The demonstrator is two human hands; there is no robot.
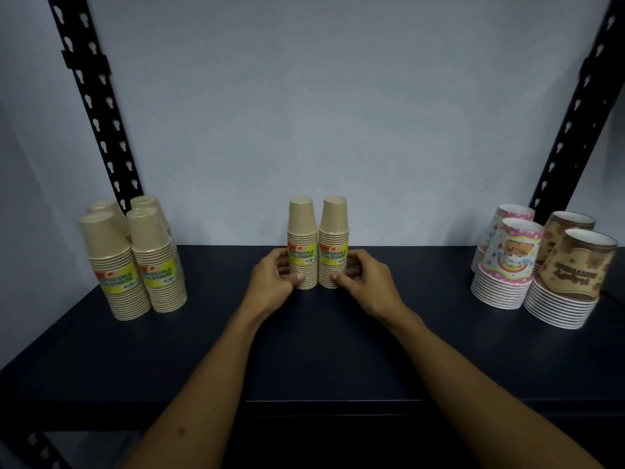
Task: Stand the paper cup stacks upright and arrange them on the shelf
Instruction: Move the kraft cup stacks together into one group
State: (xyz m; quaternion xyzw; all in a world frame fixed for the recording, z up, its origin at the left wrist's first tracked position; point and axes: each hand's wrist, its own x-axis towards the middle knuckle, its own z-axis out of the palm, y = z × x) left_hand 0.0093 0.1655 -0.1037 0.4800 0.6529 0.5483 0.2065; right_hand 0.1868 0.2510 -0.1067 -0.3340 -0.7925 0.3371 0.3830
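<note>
Left hand (275,282) and right hand (363,280) grip two upright tan paper cup stacks (302,243) between curled fingers; aligning underway, release likely next.

Two upright stacks of tan paper cups are standing side by side, touching, mid-shelf on the dark flat shelf (101,350) near the pale wall. The left hand (274,282) is curling its grip round the left tan stack (302,242), while the right hand (363,282) is gripping the right tan stack (333,242). Four taller tan stacks (132,258) are clustering far left; pink patterned stacks (504,265) and brown patterned stacks (571,275) are sitting far right.
</note>
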